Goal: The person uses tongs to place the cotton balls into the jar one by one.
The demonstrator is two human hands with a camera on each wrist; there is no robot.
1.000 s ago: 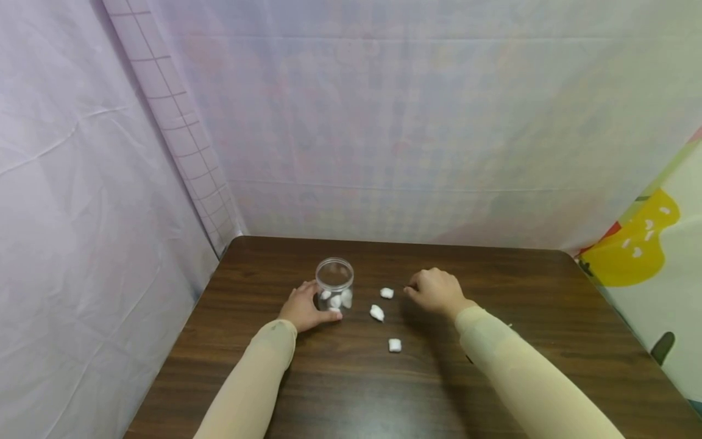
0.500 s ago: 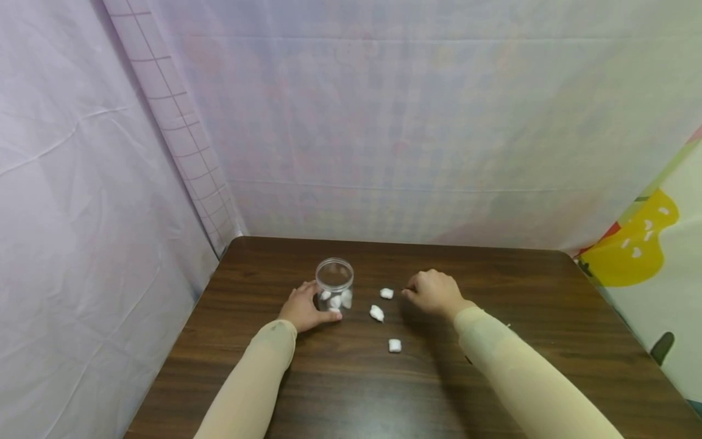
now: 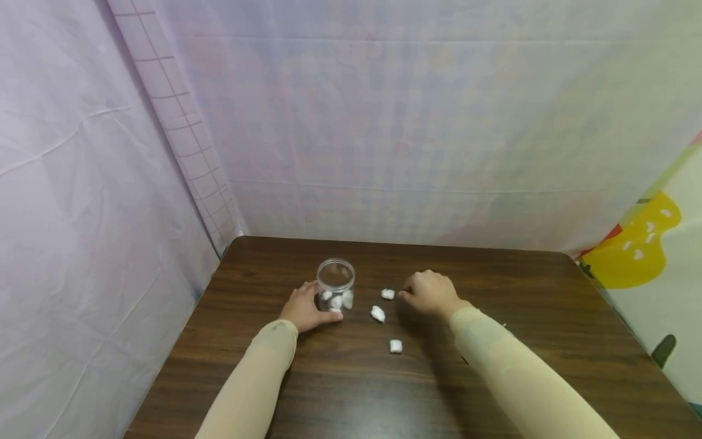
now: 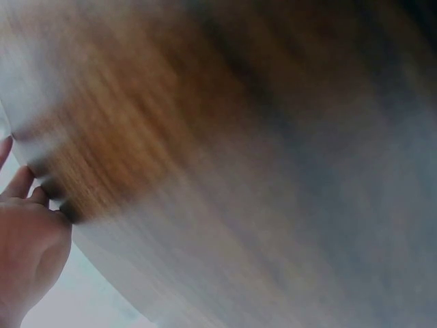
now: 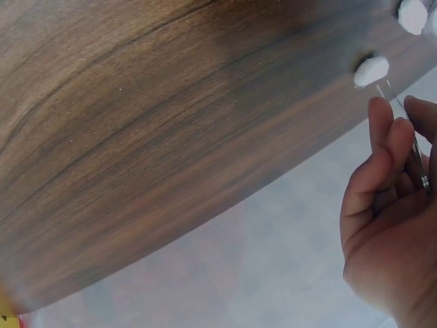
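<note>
At the far left of the frame, a white curtain [image 3: 71, 213] hangs beside the brown table [image 3: 351, 390]. Left of centre, your left hand [image 3: 300, 310] curls round the side of a clear jar [image 3: 336, 280], thumb on the near side. The jar stands upright, its top open, several white puffs [image 3: 336, 302] inside. Just right of it, three loose puffs [image 3: 378, 314] lie on the table, one farther back and one nearer the bottom of the frame. Right of these, your right hand [image 3: 430, 294] pinches thin tweezers [image 5: 417, 157], plain in the right wrist view; their prongs stand slightly apart, pointing at the puff at upper right there. Whether the tips touch it, I cannot tell. At the right edge, a cloth [image 3: 682, 286] bears a yellow shape [image 3: 638, 259].
</note>
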